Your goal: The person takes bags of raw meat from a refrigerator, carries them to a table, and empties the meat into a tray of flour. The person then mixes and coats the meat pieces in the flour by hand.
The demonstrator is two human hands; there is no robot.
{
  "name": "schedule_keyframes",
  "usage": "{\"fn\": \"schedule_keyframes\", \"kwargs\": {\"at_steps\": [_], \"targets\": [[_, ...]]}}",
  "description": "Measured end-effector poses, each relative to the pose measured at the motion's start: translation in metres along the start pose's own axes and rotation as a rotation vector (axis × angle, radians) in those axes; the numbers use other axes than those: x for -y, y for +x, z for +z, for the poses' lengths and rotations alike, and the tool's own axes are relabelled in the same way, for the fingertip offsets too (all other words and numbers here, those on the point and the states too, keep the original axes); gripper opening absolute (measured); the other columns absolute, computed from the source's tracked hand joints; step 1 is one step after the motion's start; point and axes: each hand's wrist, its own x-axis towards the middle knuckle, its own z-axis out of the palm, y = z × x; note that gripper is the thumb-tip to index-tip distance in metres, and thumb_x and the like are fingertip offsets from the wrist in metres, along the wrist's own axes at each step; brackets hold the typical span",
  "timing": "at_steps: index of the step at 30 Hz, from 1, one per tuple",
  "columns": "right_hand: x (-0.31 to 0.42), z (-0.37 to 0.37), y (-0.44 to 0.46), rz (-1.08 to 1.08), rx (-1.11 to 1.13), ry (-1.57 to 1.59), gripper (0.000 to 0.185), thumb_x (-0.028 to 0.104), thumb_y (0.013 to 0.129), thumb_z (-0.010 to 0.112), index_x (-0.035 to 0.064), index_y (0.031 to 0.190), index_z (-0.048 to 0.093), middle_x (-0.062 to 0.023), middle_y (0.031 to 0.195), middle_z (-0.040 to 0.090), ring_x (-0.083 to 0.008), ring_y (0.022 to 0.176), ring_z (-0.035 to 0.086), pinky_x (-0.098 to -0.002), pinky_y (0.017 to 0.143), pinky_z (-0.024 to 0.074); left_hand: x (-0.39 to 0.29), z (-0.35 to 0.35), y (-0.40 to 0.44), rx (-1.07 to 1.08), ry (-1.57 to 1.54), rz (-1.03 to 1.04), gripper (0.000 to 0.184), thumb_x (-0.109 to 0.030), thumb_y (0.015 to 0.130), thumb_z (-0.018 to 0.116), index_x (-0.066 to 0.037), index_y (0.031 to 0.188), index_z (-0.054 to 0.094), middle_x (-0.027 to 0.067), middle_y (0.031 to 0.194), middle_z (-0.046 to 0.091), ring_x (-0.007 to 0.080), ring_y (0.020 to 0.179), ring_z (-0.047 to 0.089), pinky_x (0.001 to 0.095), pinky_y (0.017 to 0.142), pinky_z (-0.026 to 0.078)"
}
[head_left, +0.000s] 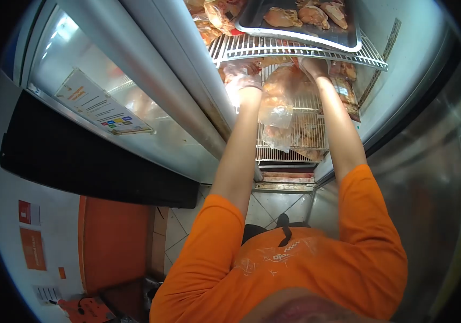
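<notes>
Bagged meat (279,94): one clear plastic bag, pale pinkish contents, in the upright fridge, below the upper wire rack and between the person's two hands.

Nearest: orange shirt (289,264), white print on the chest; both forearms bare and extended forward.

Beside, left: fridge door (187,141), glazed, bearing a printed notice (104,105) fixed at a slant.

Below: floor (176,230), pale tiles.

Inside the fridge: left hand (245,81), beside the bag, washed out by glare; whether the fingers grip anything, cannot tell. Right hand (315,67), at the bag's other side, partly behind the rack's front edge; finger state likewise cannot be told.

Right of the right hand: flat packet (346,97), pale label, near the side wall.

Above the hands: upper wire rack (230,51), carrying a dark metal tray (343,35) with several raw meat pieces (283,17); further bags (222,16) to its left.
</notes>
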Motion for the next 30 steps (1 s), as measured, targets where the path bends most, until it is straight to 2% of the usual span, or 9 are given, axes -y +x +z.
{"fn": "schedule_keyframes", "kwargs": {"at_steps": [10,12,14,19,22,23,26,28,30], "targets": [[-0.028,0.033,0.022,-0.089,0.135,0.085,0.043,0.04,0.094,0.049,0.0061,0.116,0.064,-0.021,0.117,0.064,-0.0342,0.109,0.061,-0.0433,0.095,0.0464,0.003,0.007,0.036,0.464,-0.852,-0.516,0.063,-0.059,0.078,0.056,-0.015,0.122,0.063,0.0189,0.133,0.053,0.0318,0.117,0.057,0.0429,0.097,0.047],[-0.051,0.035,0.034,-0.053,0.107,0.196,0.043,0.043,0.094,0.048,0.008,0.111,0.067,-0.0204,0.112,0.066,-0.0317,0.104,0.063,-0.0415,0.092,0.0477,0.0,0.008,0.04,0.415,-0.589,-0.398,0.113,-0.073,0.072,0.059,0.01,0.143,0.028,0.0145,0.128,0.057,0.0228,0.106,0.063,0.0317,0.085,0.053],[-0.062,0.027,0.033,-0.043,0.113,0.206,0.043,0.043,0.094,0.048,0.008,0.111,0.067,-0.0202,0.112,0.066,-0.0315,0.104,0.063,-0.0414,0.092,0.0477,-0.006,0.015,0.05,0.507,-0.571,-0.446,0.113,-0.076,0.071,0.059,0.005,0.145,0.029,0.0093,0.127,0.058,0.021,0.106,0.063,0.0316,0.084,0.054],[-0.069,0.024,0.028,-0.041,0.11,0.196,0.043,0.043,0.094,0.049,0.0079,0.11,0.067,-0.0197,0.111,0.066,-0.0311,0.104,0.063,-0.0411,0.092,0.0477,-0.001,-0.001,0.028,0.405,-0.675,-0.418,0.051,-0.05,0.08,0.056,-0.015,0.115,0.066,0.0077,0.117,0.061,0.0215,0.105,0.06,0.0355,0.075,0.055],[-0.072,0.022,0.027,-0.031,0.094,0.191,0.042,0.043,0.094,0.049,0.0079,0.11,0.067,-0.0194,0.111,0.067,-0.0309,0.104,0.063,-0.0409,0.092,0.0476,-0.034,0.086,0.017,-0.152,1.811,-0.506,0.017,-0.026,0.087,0.062,-0.015,0.077,0.054,-0.01,0.061,0.042,0.0051,0.049,0.042,0.0222,0.046,0.039],[-0.073,0.022,0.027,-0.025,0.082,0.189,0.042,0.043,0.094,0.049,0.0078,0.11,0.067,-0.0193,0.111,0.067,-0.0308,0.103,0.063,-0.0409,0.092,0.0476,-0.032,0.091,0.016,-0.013,2.183,-0.322,0.01,-0.021,0.084,0.062,-0.018,0.077,0.056,-0.0125,0.061,0.044,0.0043,0.05,0.042,0.0218,0.047,0.038],[-0.07,0.019,0.032,-0.023,-0.014,0.177,0.042,0.043,0.094,0.05,0.0078,0.11,0.067,-0.019,0.111,0.067,-0.0305,0.103,0.063,-0.0407,0.092,0.0476,-0.001,0.015,0.006,-0.25,1.85,-0.418,0.008,-0.02,0.084,0.062,-0.019,0.078,0.057,-0.0122,0.062,0.044,0.0041,0.05,0.042,0.0212,0.047,0.039],[-0.062,0.02,0.033,-0.048,-0.16,0.149,0.042,0.043,0.094,0.05,0.0078,0.11,0.067,-0.0188,0.11,0.067,-0.0303,0.103,0.063,-0.0406,0.092,0.0476,-0.01,0.03,0.005,-0.174,1.815,-0.148,0.002,-0.02,0.084,0.063,-0.019,0.084,0.061,-0.0116,0.065,0.048,0.0028,0.054,0.045,0.0199,0.05,0.04],[-0.041,0.02,0.03,-0.116,-0.286,0.147,0.042,0.043,0.093,0.05,0.0078,0.109,0.067,-0.0186,0.11,0.067,-0.0302,0.103,0.063,-0.0405,0.092,0.0476,-0.011,0.02,0.003,-0.216,1.801,-0.441,0.007,-0.019,0.085,0.063,-0.02,0.091,0.065,-0.0112,0.068,0.053,0.0015,0.059,0.049,0.019,0.053,0.042]]}}
